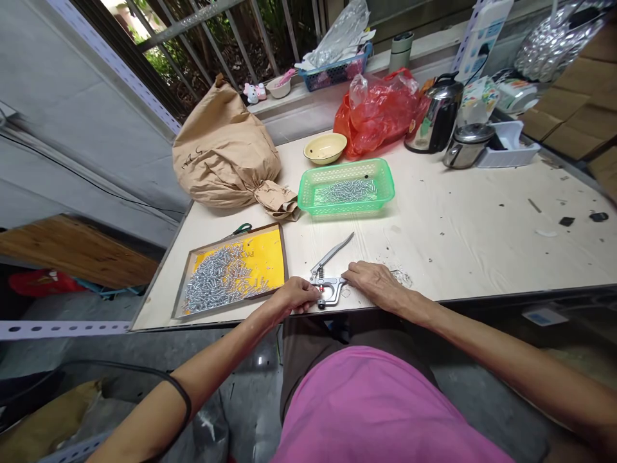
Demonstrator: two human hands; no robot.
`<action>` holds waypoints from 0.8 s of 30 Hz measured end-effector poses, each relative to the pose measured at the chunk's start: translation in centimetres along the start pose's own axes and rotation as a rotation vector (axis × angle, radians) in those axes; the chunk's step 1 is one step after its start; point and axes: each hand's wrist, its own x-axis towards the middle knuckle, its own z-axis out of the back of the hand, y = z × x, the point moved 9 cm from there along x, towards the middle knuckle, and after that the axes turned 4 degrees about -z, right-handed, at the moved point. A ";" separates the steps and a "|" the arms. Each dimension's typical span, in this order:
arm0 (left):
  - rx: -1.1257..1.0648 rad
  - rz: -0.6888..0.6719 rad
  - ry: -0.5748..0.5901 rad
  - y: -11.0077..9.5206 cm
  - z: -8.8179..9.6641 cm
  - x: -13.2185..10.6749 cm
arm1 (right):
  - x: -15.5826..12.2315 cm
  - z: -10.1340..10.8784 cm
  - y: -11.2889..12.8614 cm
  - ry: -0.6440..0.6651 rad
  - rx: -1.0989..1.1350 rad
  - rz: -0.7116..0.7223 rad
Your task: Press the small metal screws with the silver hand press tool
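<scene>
A pair of hand-press snap pliers (332, 283) lies at the table's front edge, its long grey lever (337, 249) raised up and to the right. My right hand (373, 281) closes its fingertips on the right end of the pliers' frame. At the jaw on the other side, my left hand (301, 294) is closed in a pinch; whatever sits between those fingers is too small or hidden to name. Just left of it is a shallow tray (283, 257) lined with yellow paper and heaped with small silvery metal parts (212, 280).
Behind the pliers stands a green plastic basket (311, 204) holding more metal pieces. A brown paper sack (222, 148), a cream bowl (325, 148), a red plastic bag (378, 112) and a kettle (436, 116) line the back. Scissors (243, 228) lie behind the tray.
</scene>
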 end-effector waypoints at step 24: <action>-0.011 -0.051 -0.073 0.5 -0.4 -0.4 | 5.6 1.6 -3.6 -0.234 -0.247 -0.014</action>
